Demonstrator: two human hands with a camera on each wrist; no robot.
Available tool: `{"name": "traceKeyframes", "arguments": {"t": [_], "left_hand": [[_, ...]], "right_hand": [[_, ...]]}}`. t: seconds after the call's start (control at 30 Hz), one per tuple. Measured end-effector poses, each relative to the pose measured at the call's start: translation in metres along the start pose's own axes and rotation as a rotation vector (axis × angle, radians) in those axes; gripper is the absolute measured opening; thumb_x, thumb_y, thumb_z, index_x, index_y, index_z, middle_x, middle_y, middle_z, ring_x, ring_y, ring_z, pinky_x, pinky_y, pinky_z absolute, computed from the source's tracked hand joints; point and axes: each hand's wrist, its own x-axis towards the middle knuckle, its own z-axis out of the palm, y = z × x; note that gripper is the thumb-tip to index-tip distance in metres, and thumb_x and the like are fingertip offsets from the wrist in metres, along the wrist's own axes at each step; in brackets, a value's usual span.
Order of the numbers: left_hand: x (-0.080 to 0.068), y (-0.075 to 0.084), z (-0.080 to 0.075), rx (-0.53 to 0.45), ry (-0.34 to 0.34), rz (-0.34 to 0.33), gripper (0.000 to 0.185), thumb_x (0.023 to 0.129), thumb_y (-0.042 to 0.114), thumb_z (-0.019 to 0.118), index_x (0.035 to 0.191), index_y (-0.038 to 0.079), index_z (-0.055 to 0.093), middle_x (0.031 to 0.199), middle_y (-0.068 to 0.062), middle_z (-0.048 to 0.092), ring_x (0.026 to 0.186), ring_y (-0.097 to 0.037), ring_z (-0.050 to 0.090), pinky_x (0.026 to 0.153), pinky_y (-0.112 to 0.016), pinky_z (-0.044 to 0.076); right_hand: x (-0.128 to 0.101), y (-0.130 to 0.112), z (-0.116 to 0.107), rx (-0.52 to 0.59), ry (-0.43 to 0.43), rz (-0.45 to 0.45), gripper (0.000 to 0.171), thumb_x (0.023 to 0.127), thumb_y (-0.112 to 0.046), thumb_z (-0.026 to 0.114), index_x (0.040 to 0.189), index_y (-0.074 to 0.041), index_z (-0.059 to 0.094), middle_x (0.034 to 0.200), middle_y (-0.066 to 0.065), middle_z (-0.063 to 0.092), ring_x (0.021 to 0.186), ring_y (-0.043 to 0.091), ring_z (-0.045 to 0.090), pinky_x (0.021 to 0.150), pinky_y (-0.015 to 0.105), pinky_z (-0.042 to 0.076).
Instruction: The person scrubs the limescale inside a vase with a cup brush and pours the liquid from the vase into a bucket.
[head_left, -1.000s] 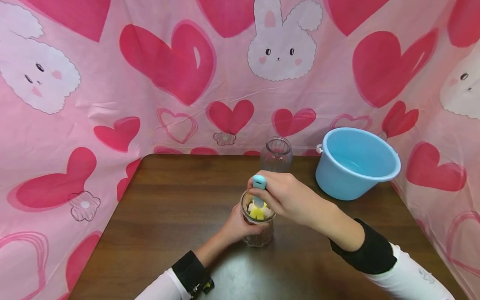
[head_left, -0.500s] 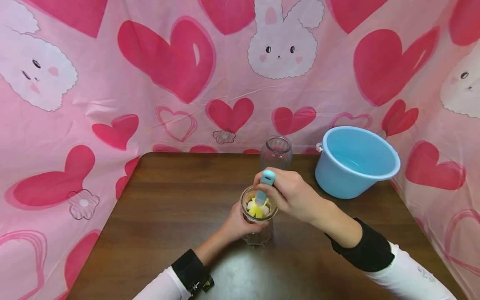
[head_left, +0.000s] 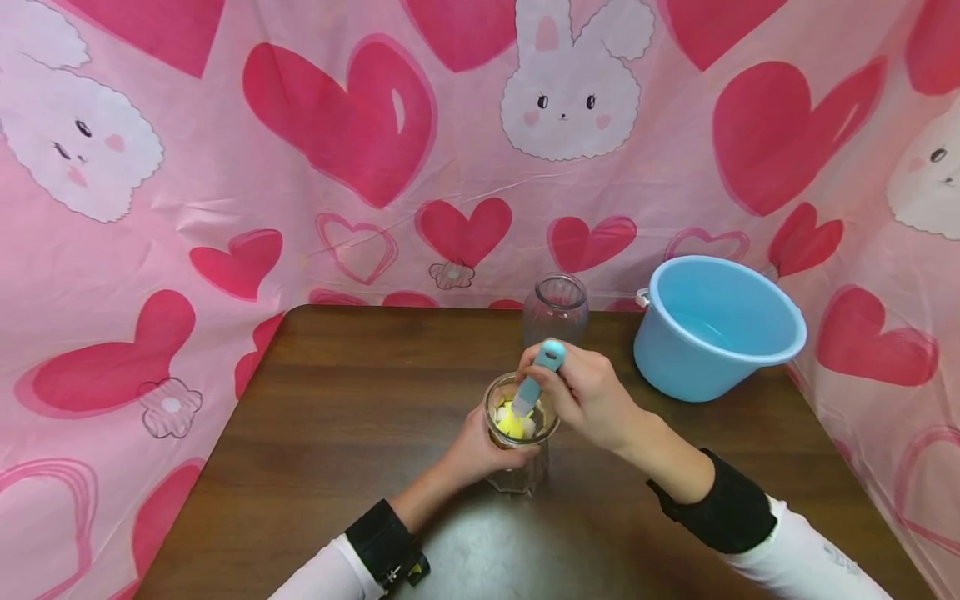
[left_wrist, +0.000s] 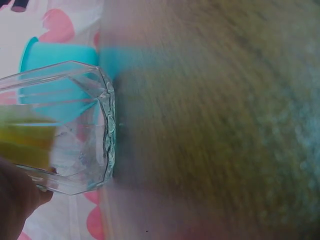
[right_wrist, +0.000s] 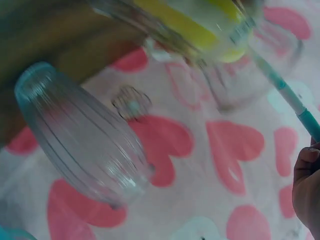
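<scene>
My left hand [head_left: 476,450] grips a clear glass cup [head_left: 517,479] from the left, fingers and thumb round its side below the rim. The cup stands near the middle of the table, mouth up, its faceted base close over the wood in the left wrist view. In it sits the yellow and white sponge head [right_wrist: 200,25] of a cup brush. My right hand [head_left: 596,396] holds the brush by its light blue handle [head_left: 542,375], above the rim. The handle tilts up to the right; the hand hides some of the cup's right rim.
Behind the right hand stands a tall ribbed glass jar [head_left: 555,312], mouth up. A light blue bucket [head_left: 697,375] is at the table's back right. Pink curtains [head_left: 465,117] printed with hearts and rabbits surround the brown table [head_left: 360,375].
My right hand has moved the handle's top to the right, so it leans more that way. The sponge has shifted in the cup. The left hand and cup stay nearly in place.
</scene>
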Motion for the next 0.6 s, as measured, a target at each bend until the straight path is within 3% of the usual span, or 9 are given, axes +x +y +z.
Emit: {"name": "traceKeyframes", "arguments": {"t": [0.17, 0.33, 0.6], "left_hand": [[0.001, 0.001, 0.001, 0.002, 0.007, -0.008, 0.091, 0.072, 0.014, 0.093, 0.149, 0.012, 0.045, 0.136, -0.005, 0.063, 0.118, -0.018, 0.061, 0.105, -0.032, 0.049], [0.001, 0.001, 0.001, 0.004, 0.004, -0.023, 0.09, 0.072, 0.015, 0.093, 0.148, 0.012, 0.045, 0.136, -0.005, 0.063, 0.117, -0.018, 0.061, 0.104, -0.032, 0.049], [0.001, 0.001, 0.002, 0.004, 0.002, -0.024, 0.088, 0.073, 0.014, 0.092, 0.148, 0.011, 0.046, 0.136, -0.008, 0.063, 0.116, -0.018, 0.062, 0.102, -0.031, 0.051]], "right_hand": [[0.007, -0.005, -0.012, 0.027, 0.066, 0.064, 0.036, 0.108, -0.034, 0.054, 0.104, 0.0, 0.066, 0.091, 0.008, 0.072, 0.073, 0.016, 0.067, 0.072, 0.02, 0.057], [0.001, -0.001, -0.003, 0.075, 0.107, 0.157, 0.034, 0.109, -0.032, 0.054, 0.103, -0.001, 0.067, 0.09, 0.007, 0.071, 0.069, 0.014, 0.062, 0.066, 0.018, 0.052], [-0.01, 0.007, 0.011, 0.11, 0.078, 0.196, 0.026, 0.109, -0.026, 0.054, 0.104, -0.004, 0.067, 0.089, 0.004, 0.07, 0.073, 0.013, 0.062, 0.069, 0.021, 0.054]]}}
